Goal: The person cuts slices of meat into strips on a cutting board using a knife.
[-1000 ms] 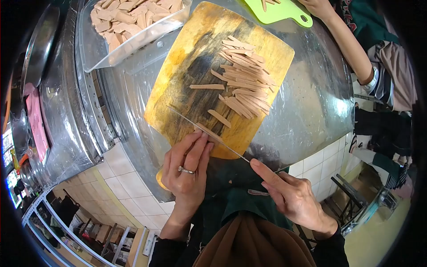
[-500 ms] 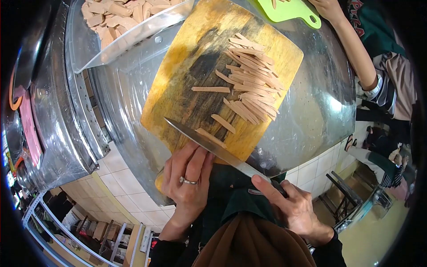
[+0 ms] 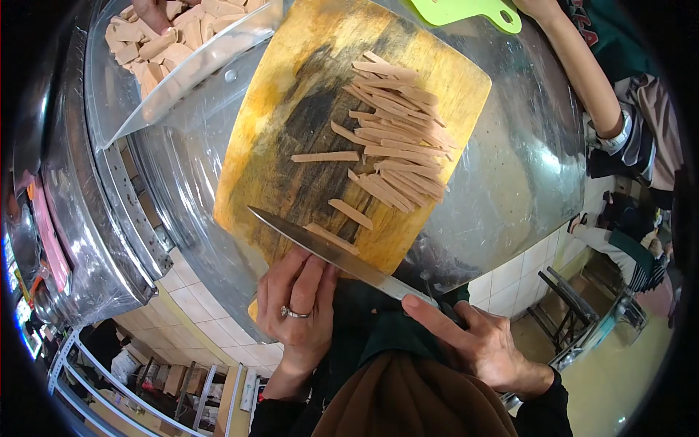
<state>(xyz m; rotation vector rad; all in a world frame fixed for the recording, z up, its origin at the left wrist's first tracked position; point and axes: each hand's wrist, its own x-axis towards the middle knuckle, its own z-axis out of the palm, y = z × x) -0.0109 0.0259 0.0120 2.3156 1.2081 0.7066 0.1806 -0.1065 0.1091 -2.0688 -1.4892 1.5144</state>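
Red lettering (image 3: 588, 33) shows on the dark green shirt (image 3: 619, 47) of the person at the upper right, set at a steep slant; its last character looks like a capital A, while the others are cut by the upper edge or too distorted to read with confidence. Any print on the brown boxes (image 3: 175, 379) at the lower left is too small and blurred to make out.

Pale floor tiles (image 3: 207, 313), metal rack (image 3: 62, 359)

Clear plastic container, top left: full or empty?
Not empty: tan pieces are heaped inside the clear plastic container. Whether it is full, I cannot tell; the frame crops it.
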